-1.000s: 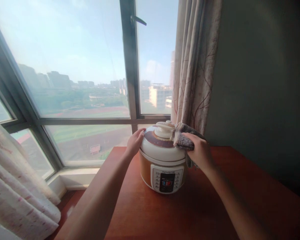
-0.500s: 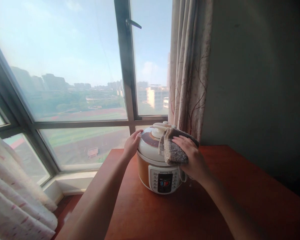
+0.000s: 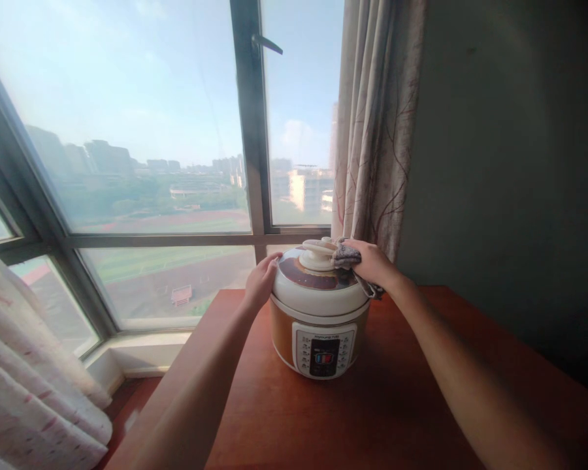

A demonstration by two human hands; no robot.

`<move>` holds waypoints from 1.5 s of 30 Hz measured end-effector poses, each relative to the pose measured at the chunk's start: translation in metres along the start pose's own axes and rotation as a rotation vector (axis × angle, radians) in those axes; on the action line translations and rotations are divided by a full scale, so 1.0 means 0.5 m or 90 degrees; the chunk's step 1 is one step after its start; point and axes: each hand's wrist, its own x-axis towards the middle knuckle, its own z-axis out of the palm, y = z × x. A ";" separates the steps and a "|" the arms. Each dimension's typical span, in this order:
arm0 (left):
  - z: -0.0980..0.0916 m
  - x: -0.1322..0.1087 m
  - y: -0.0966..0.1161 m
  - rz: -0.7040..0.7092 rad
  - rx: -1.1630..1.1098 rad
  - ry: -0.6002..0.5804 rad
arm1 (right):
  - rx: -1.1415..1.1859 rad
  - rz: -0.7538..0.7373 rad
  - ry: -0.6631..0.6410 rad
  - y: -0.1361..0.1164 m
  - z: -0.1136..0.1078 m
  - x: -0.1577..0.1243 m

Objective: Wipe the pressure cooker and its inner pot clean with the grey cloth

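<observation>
An electric pressure cooker (image 3: 318, 301) stands upright on the wooden table, its body white and brown with a control panel (image 3: 324, 352) facing me. My left hand (image 3: 261, 282) grips the left side of its domed lid, thumb near the top edge. Bunched in my right hand (image 3: 373, 264) is a grey-brown cloth (image 3: 347, 256), pressed against the far right of the lid, just beside the cream lid handle (image 3: 318, 247). Part of the cloth hangs down over the lid's right edge. The fingertips of my right hand are partly hidden behind the cloth.
The reddish-brown table (image 3: 406, 398) reaches out to both sides of the cooker. Beyond it is a large window (image 3: 151, 163) with a dark frame. A patterned curtain (image 3: 379, 130) hangs at the back right, another curtain (image 3: 34, 372) at the lower left. A dark wall (image 3: 500, 163) fills the right.
My right hand has moved up and away from me, taking the cloth from the lid's right front to beside the handle. The cloth is more bunched now. My left hand stays at the lid.
</observation>
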 end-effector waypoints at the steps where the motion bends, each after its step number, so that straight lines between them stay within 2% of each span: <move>1: 0.000 0.000 0.000 0.001 0.000 0.001 | -0.007 0.002 0.000 -0.005 0.001 -0.002; 5: 0.003 0.000 -0.002 -0.005 0.009 0.007 | -0.029 -0.002 0.001 -0.036 0.005 -0.034; 13: 0.003 -0.002 0.002 -0.008 0.022 0.005 | -0.098 -0.049 -0.008 -0.133 0.024 -0.104; 19: 0.001 -0.004 0.004 -0.009 0.013 0.009 | -0.080 -0.064 0.010 -0.180 0.029 -0.142; 24: 0.002 -0.001 -0.004 0.007 0.014 0.002 | -0.022 -0.142 -0.003 -0.206 0.024 -0.192; 28: 0.002 0.001 -0.008 0.023 0.017 -0.005 | 0.005 -0.233 -0.054 -0.196 0.026 -0.213; 31: 0.002 0.002 -0.010 0.027 0.023 -0.013 | 0.002 -0.260 -0.054 -0.171 0.028 -0.210; 39: 0.000 0.002 -0.011 0.021 0.031 -0.016 | -0.072 -0.114 -0.016 -0.116 0.000 -0.156; 45: 0.001 0.001 -0.012 0.026 0.034 -0.011 | 0.025 -0.153 0.012 -0.056 -0.018 -0.109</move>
